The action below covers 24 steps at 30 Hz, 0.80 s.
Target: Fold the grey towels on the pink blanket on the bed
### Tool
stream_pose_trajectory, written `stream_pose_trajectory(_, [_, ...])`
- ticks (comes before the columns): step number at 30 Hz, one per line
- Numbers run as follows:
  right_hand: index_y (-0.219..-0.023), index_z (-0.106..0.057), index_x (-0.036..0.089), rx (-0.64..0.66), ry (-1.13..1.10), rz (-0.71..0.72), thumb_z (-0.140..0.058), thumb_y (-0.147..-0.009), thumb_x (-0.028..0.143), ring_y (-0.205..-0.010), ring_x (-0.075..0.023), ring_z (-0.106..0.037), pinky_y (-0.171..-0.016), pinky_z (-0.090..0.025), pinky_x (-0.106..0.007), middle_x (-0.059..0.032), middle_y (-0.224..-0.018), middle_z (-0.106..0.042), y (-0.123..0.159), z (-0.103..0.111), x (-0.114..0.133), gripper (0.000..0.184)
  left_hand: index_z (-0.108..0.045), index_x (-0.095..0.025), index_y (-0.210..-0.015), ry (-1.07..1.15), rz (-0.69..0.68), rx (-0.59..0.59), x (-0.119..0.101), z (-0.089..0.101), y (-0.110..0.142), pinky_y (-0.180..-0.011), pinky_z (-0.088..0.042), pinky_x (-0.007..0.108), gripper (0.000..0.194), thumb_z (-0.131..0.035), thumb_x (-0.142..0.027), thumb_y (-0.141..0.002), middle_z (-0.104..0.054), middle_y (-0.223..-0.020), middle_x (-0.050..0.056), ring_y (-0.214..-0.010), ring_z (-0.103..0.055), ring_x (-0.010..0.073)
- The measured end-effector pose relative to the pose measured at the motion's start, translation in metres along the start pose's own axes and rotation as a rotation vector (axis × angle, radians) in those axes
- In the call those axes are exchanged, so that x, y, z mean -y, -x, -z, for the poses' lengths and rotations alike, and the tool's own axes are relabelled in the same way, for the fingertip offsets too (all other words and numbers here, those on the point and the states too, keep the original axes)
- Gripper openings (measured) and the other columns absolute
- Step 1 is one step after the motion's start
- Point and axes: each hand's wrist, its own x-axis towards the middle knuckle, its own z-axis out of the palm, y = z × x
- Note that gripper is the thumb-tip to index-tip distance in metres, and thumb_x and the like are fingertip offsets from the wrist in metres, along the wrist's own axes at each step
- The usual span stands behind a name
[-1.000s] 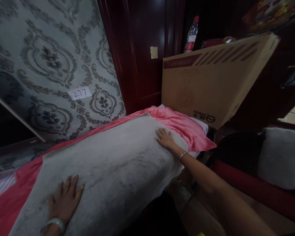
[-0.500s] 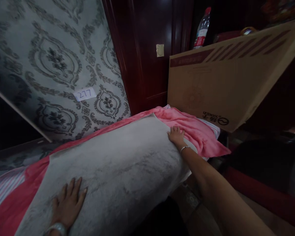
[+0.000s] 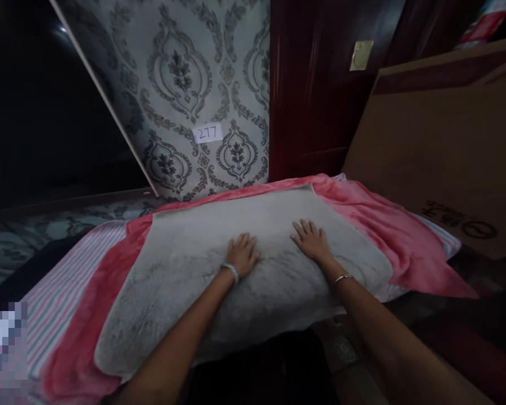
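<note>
A grey fuzzy mat (image 3: 270, 292) lies spread out over a pink blanket (image 3: 388, 225), whose edges show on the far, left and right sides. Beneath the blanket is a striped cloth (image 3: 76, 270), visible at both ends. My left hand (image 3: 241, 254) rests flat near the middle of the mat, fingers spread, with a wide bracelet at the wrist. Just to its right, my right hand (image 3: 312, 241) also presses palm down on the mat, fingers apart, a thin bangle on that wrist. Neither hand grips anything.
A large cardboard box (image 3: 438, 152) leans at the right, with a bottle (image 3: 484, 25) above it. Patterned wallpaper (image 3: 181, 73) bears a paper label (image 3: 208, 133) reading 277. A dark screen (image 3: 54, 112) stands at the left, and a dark red wooden panel (image 3: 307, 84) rises behind.
My left hand has moved right and away from me, from the mat's left part to its middle. My right hand has come inward from the right edge. The view has swung left.
</note>
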Motion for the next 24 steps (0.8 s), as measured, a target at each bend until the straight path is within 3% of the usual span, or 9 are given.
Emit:
stream_pose_trajectory(3, [-0.161,-0.025,0.029,-0.016,0.016,0.005,-0.019,-0.103,0.052,-0.153,-0.0313,-0.017,-0.118,-0.023,-0.061,-0.0043,-0.168,-0.018,0.001,0.000,-0.002,0.062,-0.035,-0.026,-0.156,0.007,-0.030,-0.003,-0.023,-0.009,-0.024,-0.124,-0.015,0.057,0.063,-0.033,-0.052,-0.099,-0.025,-0.167,0.009,-0.155,-0.019,0.0286])
stream_pose_trajectory(6, [-0.160,-0.025,0.030,-0.015,0.024,0.006,-0.018,-0.103,0.052,-0.153,-0.0305,-0.019,-0.118,-0.025,-0.059,-0.0033,-0.168,-0.019,0.002,-0.003,-0.003,0.062,-0.033,-0.028,-0.157,0.001,0.061,-0.024,-0.002,-0.012,-0.026,-0.123,-0.014,0.058,0.067,-0.031,-0.057,-0.097,-0.022,-0.168,0.008,-0.155,-0.016,0.0312])
stream_pose_trajectory(10, [-0.160,-0.027,0.031,-0.036,0.028,0.032,-0.015,-0.102,0.054,-0.151,-0.0328,-0.022,-0.116,-0.027,-0.062,-0.0054,-0.167,-0.023,0.000,-0.013,-0.011,0.064,-0.030,-0.025,-0.159,-0.059,0.319,-0.046,0.087,-0.003,0.010,-0.123,-0.016,0.057,0.070,-0.029,-0.058,-0.097,-0.023,-0.167,0.009,-0.154,-0.017,0.0333])
stream_pose_trajectory(14, [-0.159,-0.030,0.030,-0.065,0.016,0.063,-0.015,-0.100,0.056,-0.149,-0.0354,-0.026,-0.113,-0.028,-0.066,-0.0078,-0.166,-0.026,-0.004,-0.025,-0.017,0.066,-0.031,-0.024,-0.158,-0.111,0.525,-0.039,0.187,0.012,0.078,-0.123,-0.016,0.053,0.066,-0.024,-0.053,-0.099,-0.025,-0.167,0.007,-0.154,-0.019,0.0294])
stream_pose_trajectory(17, [-0.159,-0.031,0.029,-0.075,0.005,0.062,-0.014,-0.099,0.056,-0.149,-0.0352,-0.027,-0.113,-0.028,-0.066,-0.0073,-0.166,-0.026,-0.004,-0.027,-0.017,0.067,-0.032,-0.027,-0.158,-0.117,0.665,-0.052,0.236,0.020,0.124,-0.122,-0.021,0.053,0.062,-0.021,-0.050,-0.101,-0.027,-0.167,0.005,-0.153,-0.023,0.0275])
stream_pose_trajectory(20, [-0.159,-0.031,0.026,-0.059,-0.002,0.050,-0.015,-0.099,0.055,-0.149,-0.0355,-0.027,-0.114,-0.028,-0.064,-0.0075,-0.166,-0.026,-0.002,-0.025,-0.015,0.068,-0.036,-0.028,-0.156,-0.122,0.741,-0.084,0.256,0.027,0.143,-0.119,-0.024,0.058,0.061,-0.019,-0.048,-0.101,-0.033,-0.164,0.008,-0.151,-0.029,0.0299])
stream_pose_trajectory(24, [-0.159,-0.031,0.027,-0.059,0.007,0.050,-0.015,-0.100,0.054,-0.149,-0.0346,-0.027,-0.114,-0.030,-0.063,-0.0074,-0.166,-0.026,-0.003,-0.025,-0.015,0.067,-0.037,-0.025,-0.155,-0.120,0.697,-0.135,0.242,0.030,0.115,-0.118,-0.023,0.062,0.064,-0.022,-0.054,-0.100,-0.031,-0.164,0.013,-0.151,-0.026,0.0343])
